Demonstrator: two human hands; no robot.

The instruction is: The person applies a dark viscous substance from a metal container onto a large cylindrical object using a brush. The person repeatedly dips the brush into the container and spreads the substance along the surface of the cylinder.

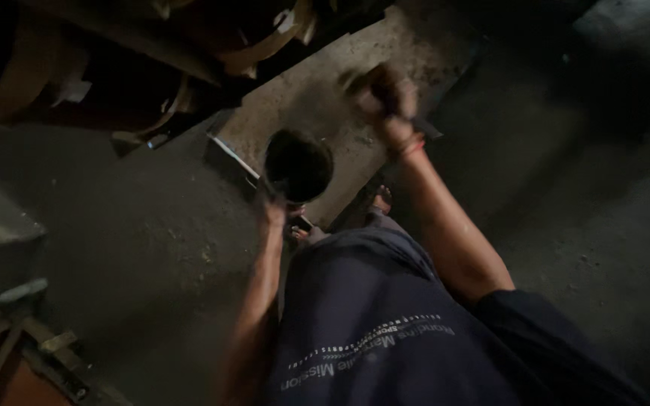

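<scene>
A pale, speckled flat stone slab [317, 90] lies on the dark dusty floor [137, 240]. Above its near edge is a dark round cup-shaped object [299, 165], gripped from below by the left hand [276, 210], fingers closed around it. The right hand [385, 101], blurred, is raised over the slab, fisted around a thin dark tool handle [423, 126].

My own person, itemised. Arms: both bare along the whole visible length, no sleeves. Right wrist: one thin reddish band [409, 146], upper centre of frame. Legs: dark navy trousers [370, 301], lower centre, carrying a line of pale printed lettering and a dotted pale stripe across the thigh. Foot: sandal [380, 200], partly visible beyond the knee.
</scene>
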